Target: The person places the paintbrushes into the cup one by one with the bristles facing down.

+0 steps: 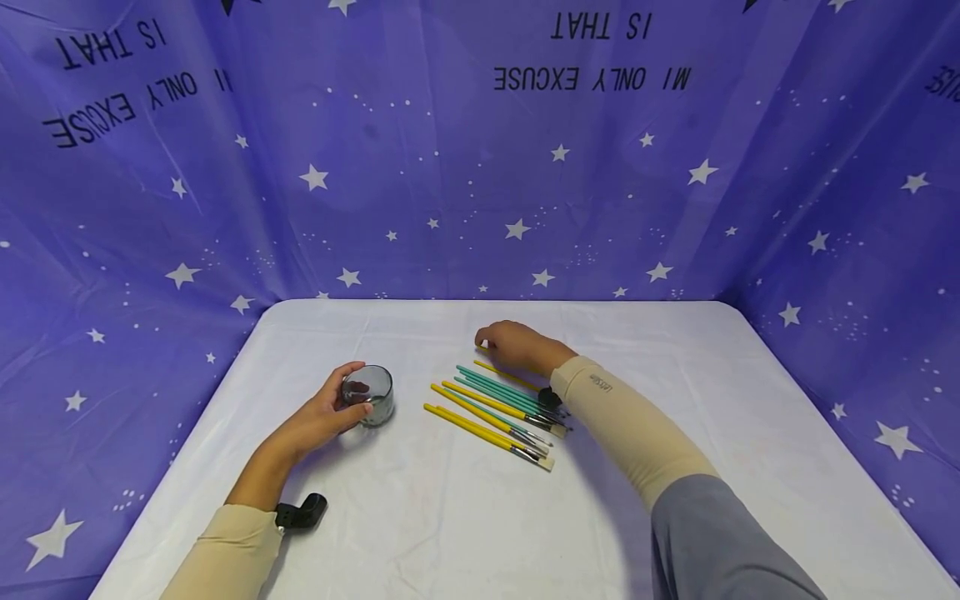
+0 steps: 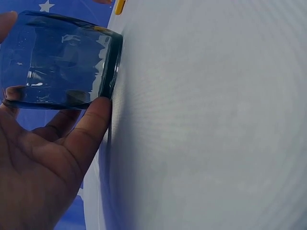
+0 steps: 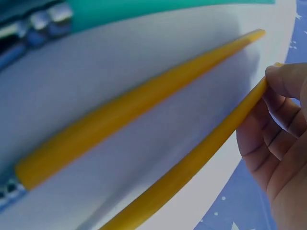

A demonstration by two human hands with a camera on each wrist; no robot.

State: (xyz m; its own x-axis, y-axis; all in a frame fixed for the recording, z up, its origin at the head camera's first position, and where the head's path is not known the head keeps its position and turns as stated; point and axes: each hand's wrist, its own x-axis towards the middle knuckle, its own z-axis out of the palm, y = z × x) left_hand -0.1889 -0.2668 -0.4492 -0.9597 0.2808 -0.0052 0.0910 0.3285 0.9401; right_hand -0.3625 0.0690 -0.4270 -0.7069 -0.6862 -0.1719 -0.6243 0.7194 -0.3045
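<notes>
My left hand holds a clear, smoky-grey drinking glass, thumb on one side and fingers on the other. In the left wrist view, the glass looks bluish, with its base at the white tablecloth. Toward the back of the table, my right hand pinches a yellow paintbrush near the tip of its handle. That brush is slightly raised at the tip; its bristle end is out of view. Another yellow paintbrush lies beside it. Several teal paintbrushes and yellow ones lie fanned out below my right forearm.
White cloth covers the table. Behind and at both sides hangs a purple curtain with stars and lettering. A black device is strapped at my left wrist. The nearest yellow brushes lie between the glass and my right sleeve.
</notes>
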